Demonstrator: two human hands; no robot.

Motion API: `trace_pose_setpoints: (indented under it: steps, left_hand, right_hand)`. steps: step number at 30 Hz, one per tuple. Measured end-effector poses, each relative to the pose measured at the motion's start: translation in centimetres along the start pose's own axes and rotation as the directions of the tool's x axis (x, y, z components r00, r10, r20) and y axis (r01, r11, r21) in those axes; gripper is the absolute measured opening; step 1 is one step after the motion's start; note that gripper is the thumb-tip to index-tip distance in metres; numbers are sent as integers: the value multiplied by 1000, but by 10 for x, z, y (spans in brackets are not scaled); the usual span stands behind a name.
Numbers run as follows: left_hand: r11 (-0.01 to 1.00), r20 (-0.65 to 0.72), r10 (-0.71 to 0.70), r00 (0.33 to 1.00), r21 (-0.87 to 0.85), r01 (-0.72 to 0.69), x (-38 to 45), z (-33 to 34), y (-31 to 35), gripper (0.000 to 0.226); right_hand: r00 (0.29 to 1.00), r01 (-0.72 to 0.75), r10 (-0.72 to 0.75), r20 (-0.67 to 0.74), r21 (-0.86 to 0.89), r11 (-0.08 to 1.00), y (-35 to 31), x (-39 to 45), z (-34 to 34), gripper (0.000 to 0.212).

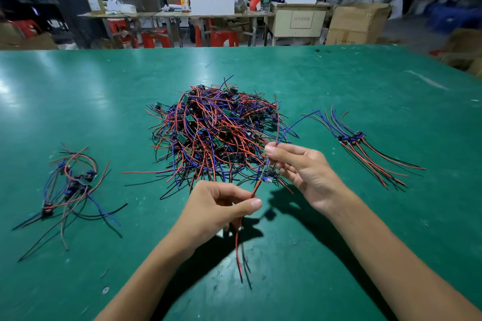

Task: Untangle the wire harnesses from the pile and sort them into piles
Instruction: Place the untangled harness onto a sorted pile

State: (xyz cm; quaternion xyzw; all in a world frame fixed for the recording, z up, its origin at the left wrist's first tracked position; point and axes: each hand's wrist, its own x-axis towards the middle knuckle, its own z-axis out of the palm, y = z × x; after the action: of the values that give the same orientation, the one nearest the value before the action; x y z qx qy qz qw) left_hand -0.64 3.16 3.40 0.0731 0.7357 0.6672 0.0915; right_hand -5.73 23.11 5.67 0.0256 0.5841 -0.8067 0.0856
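A single wire harness (pixel 266 177) is being held above the green table (pixel 78 101), just in front of the big tangled pile (pixel 211 133). Its long axis is running steeply, from the lower left near the viewer up toward the far right. The red and black leads at the near end are being pinched between the thumb and curled fingers of the left hand (pixel 216 208), with their thin tails hanging down below it. The red and blue leads at the far end are being pinched by the right hand (pixel 300 167), and their tips are curving away over the pile. A small board with dark parts is being carried between the two hands.

The pile is being formed by thin, flexible red, blue and black wires, crossed in every direction, with small flat green boards showing among them. To the right, a sorted bundle (pixel 360 143) is being laid straight and parallel, slanting from far left to near right. To the left, a looser group (pixel 73 190) is being kept, its wires looped and splayed. The table surface is looking smooth and slightly glossy.
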Motion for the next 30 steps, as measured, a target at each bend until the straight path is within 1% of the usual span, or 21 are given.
trace_pose_setpoints:
  steps: [3, 5, 7, 10, 13, 15, 17, 20, 25, 30]
  left_hand:
    - [999, -54, 35, 998, 23, -33, 2, 3, -2, 25]
    - [996, -79, 63, 995, 74, -57, 2, 4, -4, 23]
    - [987, -112, 102, 989, 132, -87, 3, 5, -7, 26]
    - [967, -159, 174, 972, 212, -138, 4, 5, -11, 32]
    - [939, -135, 225, 965, 294, -178, 2, 4, -12, 28]
    - [929, -104, 235, 966, 318, -191, 1, 3, -11, 24]
    - [938, -90, 214, 973, 298, -179, 1, 3, -10, 23]
    - [954, -81, 182, 980, 255, -157, 2, 3, -9, 23]
    - [968, -53, 145, 988, 213, -131, 2, 1, -8, 19]
    - [999, -45, 50, 998, 19, -49, 4, 2, -3, 12]
  right_hand:
    - [998, 48, -50, -49, -33, 998, -3, -1, -2, 20]
    - [995, 75, -78, -58, -54, 996, -2, -2, -1, 16]
    - [990, 116, -122, -71, -83, 990, -2, -3, 0, 11]
    - [981, 162, -172, -90, -109, 981, -2, -3, 1, 9]
    - [976, 187, -199, -94, -115, 975, -1, -3, 1, 11]
    - [973, 195, -207, -100, -118, 974, -1, -2, 2, 13]
    - [971, 201, -213, -105, -119, 972, 0, -2, 3, 16]
    - [970, 204, -217, -107, -123, 971, -1, -2, 2, 13]
    - [974, 206, -220, -47, -206, 957, -4, -5, 2, 31]
    - [980, 175, -189, -64, -184, 967, -8, -6, 1, 37]
